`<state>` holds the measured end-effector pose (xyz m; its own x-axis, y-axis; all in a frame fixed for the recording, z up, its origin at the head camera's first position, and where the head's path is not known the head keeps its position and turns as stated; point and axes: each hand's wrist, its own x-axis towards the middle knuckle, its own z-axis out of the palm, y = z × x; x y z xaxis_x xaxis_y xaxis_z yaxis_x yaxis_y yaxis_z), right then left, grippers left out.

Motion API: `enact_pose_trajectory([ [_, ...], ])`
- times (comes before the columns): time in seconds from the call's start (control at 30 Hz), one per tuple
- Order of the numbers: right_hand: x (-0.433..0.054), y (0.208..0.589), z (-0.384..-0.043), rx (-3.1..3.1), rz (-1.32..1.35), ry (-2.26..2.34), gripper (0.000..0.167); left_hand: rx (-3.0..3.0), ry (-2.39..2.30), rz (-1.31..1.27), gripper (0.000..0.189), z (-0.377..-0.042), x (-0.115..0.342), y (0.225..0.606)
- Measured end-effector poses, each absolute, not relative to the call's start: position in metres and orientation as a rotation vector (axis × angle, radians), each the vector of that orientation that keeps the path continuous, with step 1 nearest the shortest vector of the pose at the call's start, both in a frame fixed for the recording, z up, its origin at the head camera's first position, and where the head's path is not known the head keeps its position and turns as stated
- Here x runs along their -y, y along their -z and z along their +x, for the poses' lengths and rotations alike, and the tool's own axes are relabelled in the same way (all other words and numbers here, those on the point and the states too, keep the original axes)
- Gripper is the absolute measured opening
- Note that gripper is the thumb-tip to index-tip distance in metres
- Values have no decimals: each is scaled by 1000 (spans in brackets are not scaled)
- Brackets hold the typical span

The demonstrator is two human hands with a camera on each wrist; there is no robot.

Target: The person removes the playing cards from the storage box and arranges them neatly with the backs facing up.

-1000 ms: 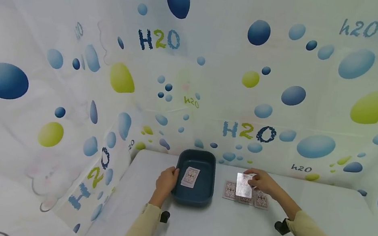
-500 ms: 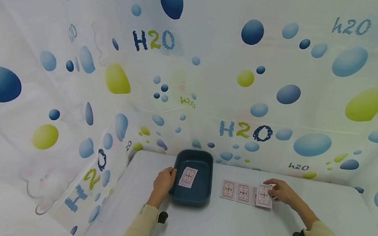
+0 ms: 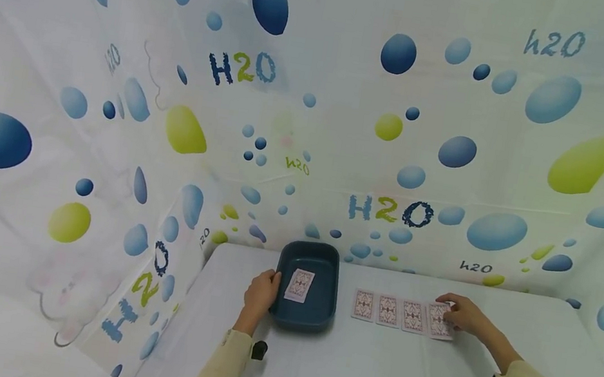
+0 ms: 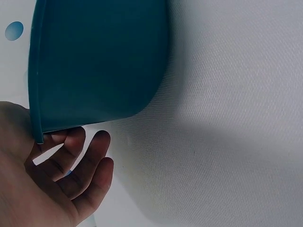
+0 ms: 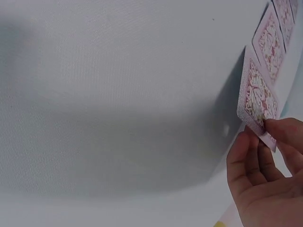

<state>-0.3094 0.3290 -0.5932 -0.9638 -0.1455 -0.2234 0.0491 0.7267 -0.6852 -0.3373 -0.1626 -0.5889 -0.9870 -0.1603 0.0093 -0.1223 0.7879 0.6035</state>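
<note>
- At the right end of a short row, a card (image 3: 439,323) is pinched in the right hand (image 3: 463,314): thumb laid over the patterned back, other fingers curled at the edge beneath. Whether one card or several are grasped cannot be told.
- In the right-wrist view, the card is seen tilted, with a shadow thrown on the worktop (image 3: 368,374). Held by its outer end, presumably so that the end beside the row is left unobstructed.
- To its left, three more cards (image 3: 388,310) are laid side by side, backs up, close together; apparently lined up so that none is covered by another.
- Farther left, apart from the row, a dark teal tray (image 3: 322,296) is set on the worktop. Its left side is gripped by the left hand (image 3: 262,290), fingers curled below the rim, thumb hidden in the left-wrist view. Grip judged a steadying one, since nothing is being lifted there.
- Inside the tray, a small stack (image 3: 299,284) is seen, backs up, slightly askew, nearer the gripped side. Count cannot be made out.
</note>
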Motion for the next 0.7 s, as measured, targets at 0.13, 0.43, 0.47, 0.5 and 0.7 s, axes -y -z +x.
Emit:
enact_pose_trajectory([
  [0.13, -327, 595, -307, -2733, -67, 1024, 38, 2909, 979, 219, 31, -338, 162, 590],
  [0.43, -321, 607, -303, -2920, -89, 916, 35, 2881, 996, 197, 32, -339, 160, 585],
  [0.47, -319, 607, -303, -2946, -94, 888, 35, 2878, 996, 199, 32, -340, 160, 584],
  [0.5, -318, 607, -303, -2974, -105, 850, 35, 2878, 995, 201, 32, -340, 160, 584],
  [0.7, -313, 608, -300, -3070, -119, 753, 33, 2881, 984, 214, 31, -341, 160, 590],
])
